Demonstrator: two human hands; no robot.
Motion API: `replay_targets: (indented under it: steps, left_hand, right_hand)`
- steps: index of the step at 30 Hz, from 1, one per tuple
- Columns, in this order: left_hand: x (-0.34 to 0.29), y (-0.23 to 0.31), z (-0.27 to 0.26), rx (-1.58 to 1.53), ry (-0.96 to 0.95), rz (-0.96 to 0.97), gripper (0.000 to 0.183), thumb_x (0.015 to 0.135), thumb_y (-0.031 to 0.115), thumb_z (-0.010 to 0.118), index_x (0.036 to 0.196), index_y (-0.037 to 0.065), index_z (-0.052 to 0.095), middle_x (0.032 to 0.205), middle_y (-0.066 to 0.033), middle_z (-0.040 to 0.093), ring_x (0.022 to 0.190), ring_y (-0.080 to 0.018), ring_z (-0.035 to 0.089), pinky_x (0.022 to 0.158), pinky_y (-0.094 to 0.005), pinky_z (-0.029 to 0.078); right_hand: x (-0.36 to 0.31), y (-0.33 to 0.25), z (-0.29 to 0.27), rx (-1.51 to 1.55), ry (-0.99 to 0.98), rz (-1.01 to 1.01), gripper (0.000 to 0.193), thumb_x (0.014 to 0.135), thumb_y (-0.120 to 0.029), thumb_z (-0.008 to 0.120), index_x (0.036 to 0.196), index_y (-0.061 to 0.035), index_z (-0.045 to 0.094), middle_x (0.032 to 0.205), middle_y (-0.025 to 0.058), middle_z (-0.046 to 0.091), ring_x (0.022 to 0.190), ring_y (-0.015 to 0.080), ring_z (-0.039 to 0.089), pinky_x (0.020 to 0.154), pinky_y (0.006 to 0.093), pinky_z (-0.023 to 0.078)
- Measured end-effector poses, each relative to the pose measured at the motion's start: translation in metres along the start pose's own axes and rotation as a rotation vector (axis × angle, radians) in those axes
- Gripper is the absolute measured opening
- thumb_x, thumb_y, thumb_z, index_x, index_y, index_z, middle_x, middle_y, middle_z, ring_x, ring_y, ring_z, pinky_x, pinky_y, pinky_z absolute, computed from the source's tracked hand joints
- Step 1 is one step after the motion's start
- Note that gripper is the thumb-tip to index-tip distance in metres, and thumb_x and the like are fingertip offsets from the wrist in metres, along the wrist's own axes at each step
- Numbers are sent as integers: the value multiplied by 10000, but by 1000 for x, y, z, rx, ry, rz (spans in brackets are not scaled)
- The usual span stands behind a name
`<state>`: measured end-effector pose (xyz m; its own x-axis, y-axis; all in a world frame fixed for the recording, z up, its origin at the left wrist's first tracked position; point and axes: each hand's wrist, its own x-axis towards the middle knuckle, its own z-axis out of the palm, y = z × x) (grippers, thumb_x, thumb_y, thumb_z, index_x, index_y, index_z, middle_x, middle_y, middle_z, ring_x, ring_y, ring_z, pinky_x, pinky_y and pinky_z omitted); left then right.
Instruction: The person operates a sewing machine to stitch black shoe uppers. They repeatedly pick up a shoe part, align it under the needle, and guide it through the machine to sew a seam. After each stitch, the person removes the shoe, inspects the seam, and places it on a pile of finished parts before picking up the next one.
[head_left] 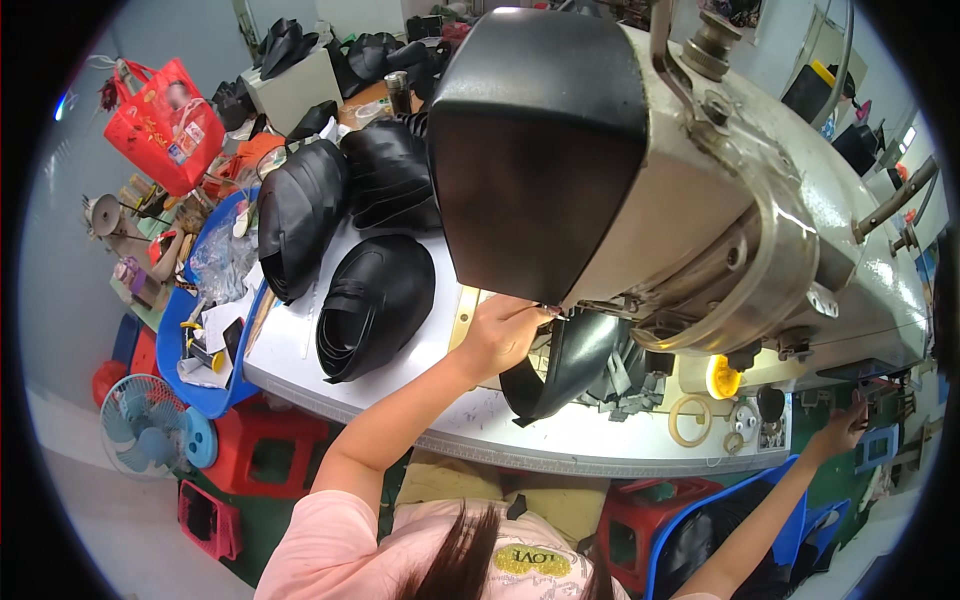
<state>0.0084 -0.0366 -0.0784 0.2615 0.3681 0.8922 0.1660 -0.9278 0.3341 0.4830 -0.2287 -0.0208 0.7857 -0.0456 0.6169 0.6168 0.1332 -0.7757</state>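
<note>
My left hand is raised to the sewing machine, with its fingertips pinched together at the needle area under the black head cover. What they pinch, if anything, is too small and partly hidden to name. Just right of that hand, a curved black leather piece lies under the machine on the white table. Far to the right, beyond the table's end, my right hand reaches up beside the machine body. Its fingers look curled, but what is in them cannot be made out.
Rolled black leather bundles stand on the table's left side. Grey strips, a tape roll and a yellow spool lie to the right. Blue bins, red stools and a fan stand around the table.
</note>
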Motion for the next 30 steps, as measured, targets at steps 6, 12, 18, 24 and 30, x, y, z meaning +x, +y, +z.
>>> replay_targets:
  steps: [6,12,18,24,30]
  left_hand:
    - [0,5,-4,40,-30,-27,204,593,-130,563,764,-21,589,814,-111,598,751,-254,573,629,-324,468]
    - [-16,42,-63,91,-99,-237,240,639,-132,533,844,-21,590,811,-120,587,769,-239,584,661,-302,469]
    - [-45,64,-86,-836,197,-1537,190,740,5,589,924,-30,557,859,-69,600,728,-132,587,673,-225,473]
    - [-64,62,-69,-966,85,-1508,218,751,10,573,965,-23,557,873,-71,609,742,-127,592,679,-226,475]
    - [-78,61,-54,-1002,108,-1464,202,721,72,644,907,27,584,850,-40,588,745,-131,563,671,-249,468]
  right_hand:
    - [-70,-56,1,16,5,-167,200,877,-165,490,879,28,542,658,29,516,548,98,440,478,202,351]
    - [-202,-95,14,-8,-799,-210,198,844,-123,486,979,14,532,746,52,513,596,120,478,551,242,405]
    - [-296,-150,56,274,-1240,-268,317,748,-119,617,1005,2,475,749,113,516,589,208,528,505,305,431]
    - [-322,-170,81,193,-1267,-441,282,642,-88,707,822,-9,506,759,98,494,531,249,523,455,300,425]
    - [-323,-169,88,218,-1222,-407,258,622,-49,710,770,-15,502,733,108,492,554,263,535,466,316,432]
